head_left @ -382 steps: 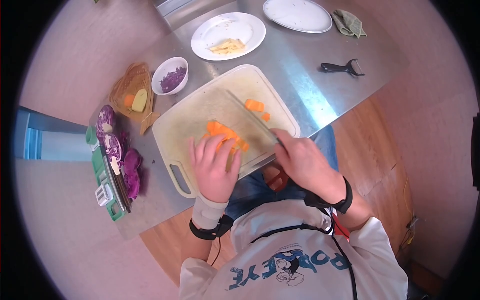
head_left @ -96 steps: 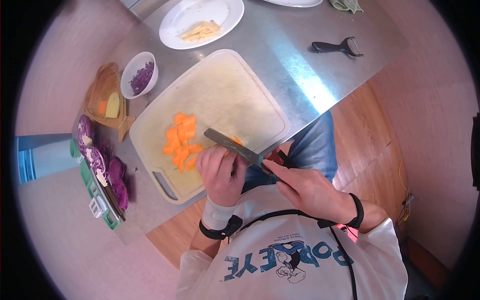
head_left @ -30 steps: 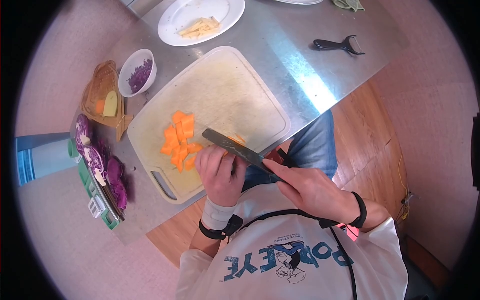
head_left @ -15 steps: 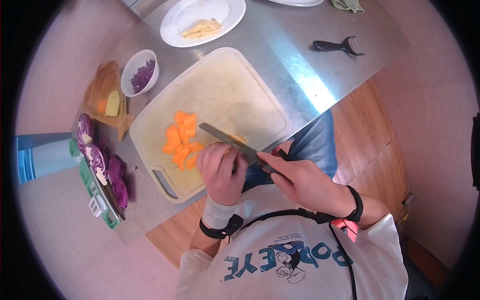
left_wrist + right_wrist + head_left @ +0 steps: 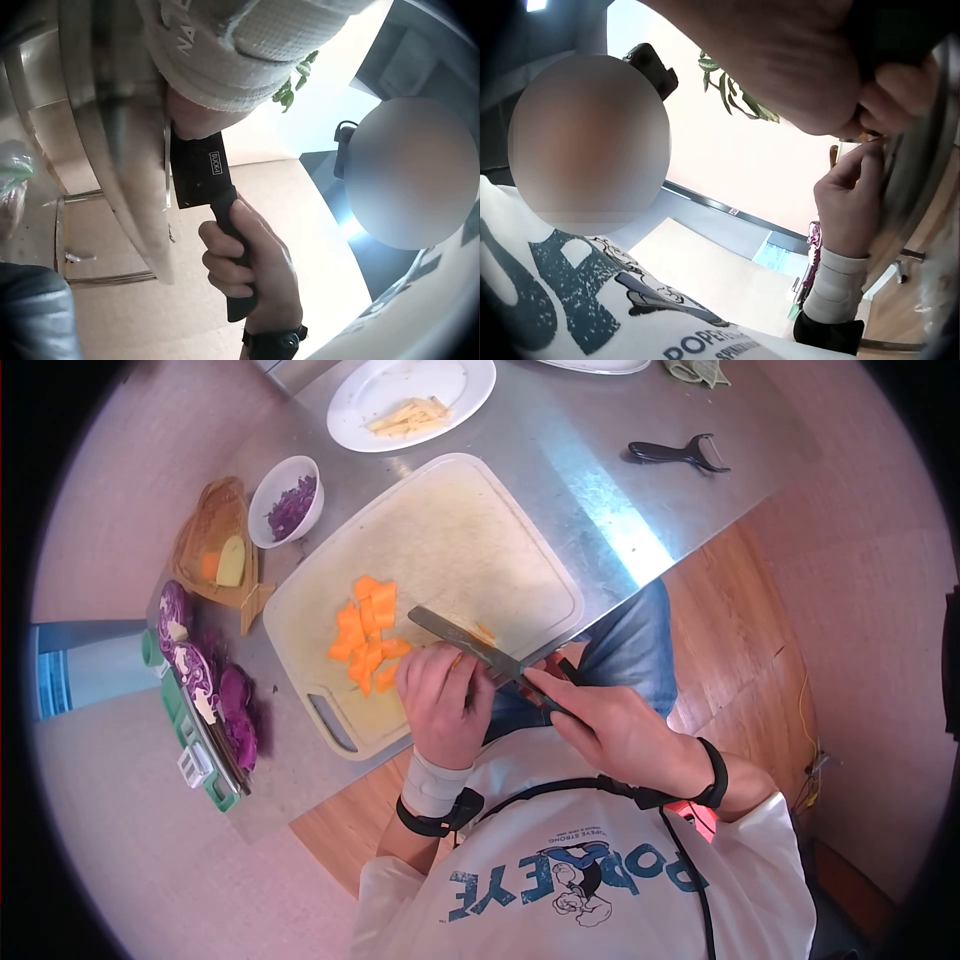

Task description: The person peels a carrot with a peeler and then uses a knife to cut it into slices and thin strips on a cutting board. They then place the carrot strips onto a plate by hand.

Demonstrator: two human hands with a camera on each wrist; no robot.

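Note:
My right hand (image 5: 625, 730) grips the handle of a black kitchen knife (image 5: 465, 642), its blade slanting over the near part of the white cutting board (image 5: 440, 530). In the left wrist view the knife's broad blade (image 5: 199, 169) shows white lettering. My left hand (image 5: 440, 705) is close beside the blade, fingers curled down onto a carrot piece mostly hidden beneath them. Thin orange slivers (image 5: 485, 632) lie on the blade's far side. Several flat carrot pieces (image 5: 383, 605) are grouped on the board, just beyond the left fingers.
Around the board stand a white plate (image 5: 345, 422) with pale strips, a bowl (image 5: 262, 525) of shredded red cabbage and a wicker basket (image 5: 215, 515). Cut red cabbage (image 5: 190, 670) and a green slicer (image 5: 190, 735) lie left, a black peeler (image 5: 660, 452) right.
The left hand, spread over carrot pieces at first, is now curled beside the blade; the pieces lie grouped beyond it. Over the last second the knife shifts only slightly.

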